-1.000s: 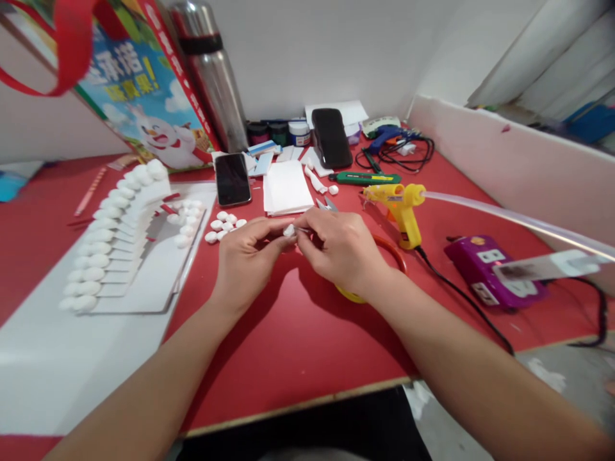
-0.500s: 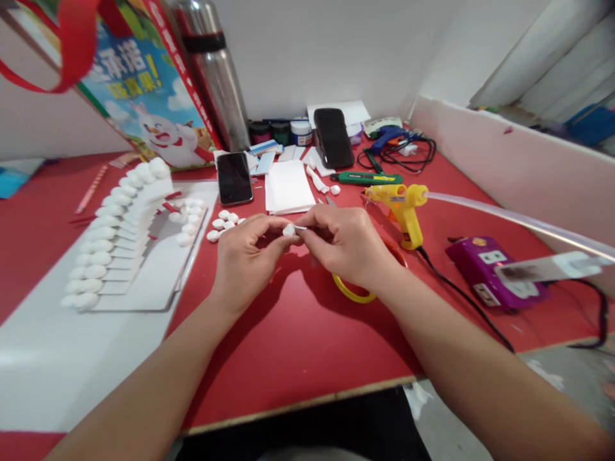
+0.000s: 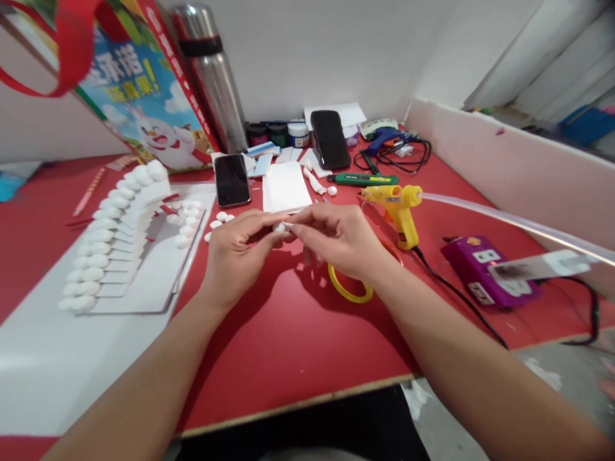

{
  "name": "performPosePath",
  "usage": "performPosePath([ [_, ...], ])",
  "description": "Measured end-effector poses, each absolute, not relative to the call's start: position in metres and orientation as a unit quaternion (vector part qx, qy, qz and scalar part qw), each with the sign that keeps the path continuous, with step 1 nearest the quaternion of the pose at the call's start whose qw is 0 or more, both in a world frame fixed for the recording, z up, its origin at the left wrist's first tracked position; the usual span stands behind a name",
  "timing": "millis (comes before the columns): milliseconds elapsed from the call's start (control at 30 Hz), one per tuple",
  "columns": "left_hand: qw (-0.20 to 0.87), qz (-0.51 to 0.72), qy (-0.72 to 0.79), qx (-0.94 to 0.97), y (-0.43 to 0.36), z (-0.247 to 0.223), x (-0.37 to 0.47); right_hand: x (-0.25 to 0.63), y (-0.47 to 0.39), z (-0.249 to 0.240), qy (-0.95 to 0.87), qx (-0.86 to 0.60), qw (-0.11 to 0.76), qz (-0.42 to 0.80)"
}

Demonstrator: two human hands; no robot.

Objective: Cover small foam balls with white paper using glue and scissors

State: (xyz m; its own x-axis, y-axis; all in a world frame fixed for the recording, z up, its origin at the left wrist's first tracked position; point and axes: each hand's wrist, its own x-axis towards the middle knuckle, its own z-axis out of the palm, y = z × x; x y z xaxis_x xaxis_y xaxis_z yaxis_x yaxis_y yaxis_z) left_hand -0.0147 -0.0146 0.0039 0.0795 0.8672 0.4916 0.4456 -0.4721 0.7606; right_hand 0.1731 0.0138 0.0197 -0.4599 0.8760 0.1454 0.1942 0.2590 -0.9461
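Observation:
Above the red table, my left hand pinches a small white clay-like lump between thumb and fingers. Touching the same lump from the other side, my right hand has thumb and forefinger pinched on a thin white bit at its edge. Just left of my hands lie several white oval pieces, partly covered by the left one. Under my right hand sits a pair of scissors with a yellow and red handle; most of it is hidden.
At left, a white stepped model edged with white ovals rests on a white sheet. A yellow glue gun, purple box, green cutter, phone, white cards and steel flask surround the work.
Both hands and the white lump have shifted slightly left in the picture. My right fingers have moved in closer over the lump, and the thin white strip shows less.

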Motion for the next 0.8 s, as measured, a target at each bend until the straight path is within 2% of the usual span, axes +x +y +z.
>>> performPosePath([
  [67, 0.204, 0.482, 0.459, 0.718, -0.013, 0.006, -0.017, 0.172, 0.016, 0.02, -0.635, -0.388, 0.352, 0.567],
  [167, 0.178, 0.466, 0.452, 0.739, -0.012, 0.007, -0.019, 0.172, 0.02, 0.017, -0.575, -0.378, 0.366, 0.627],
  [333, 0.159, 0.449, 0.441, 0.761, -0.01, 0.008, -0.02, 0.173, 0.022, 0.013, -0.562, -0.373, 0.385, 0.63],
  [500, 0.155, 0.448, 0.444, 0.761, -0.01, 0.006, -0.022, 0.172, 0.021, 0.016, -0.597, -0.368, 0.368, 0.61],
  [600, 0.164, 0.46, 0.452, 0.746, -0.01, 0.004, -0.021, 0.168, 0.02, 0.012, -0.625, -0.37, 0.391, 0.565],
  [733, 0.215, 0.497, 0.458, 0.705, -0.011, 0.002, -0.019, 0.165, 0.015, 0.007, -0.704, -0.381, 0.442, 0.405],
  [800, 0.261, 0.52, 0.464, 0.668, -0.009, 0.001, -0.02, 0.164, 0.011, 0.007, -0.73, -0.367, 0.449, 0.362],
])
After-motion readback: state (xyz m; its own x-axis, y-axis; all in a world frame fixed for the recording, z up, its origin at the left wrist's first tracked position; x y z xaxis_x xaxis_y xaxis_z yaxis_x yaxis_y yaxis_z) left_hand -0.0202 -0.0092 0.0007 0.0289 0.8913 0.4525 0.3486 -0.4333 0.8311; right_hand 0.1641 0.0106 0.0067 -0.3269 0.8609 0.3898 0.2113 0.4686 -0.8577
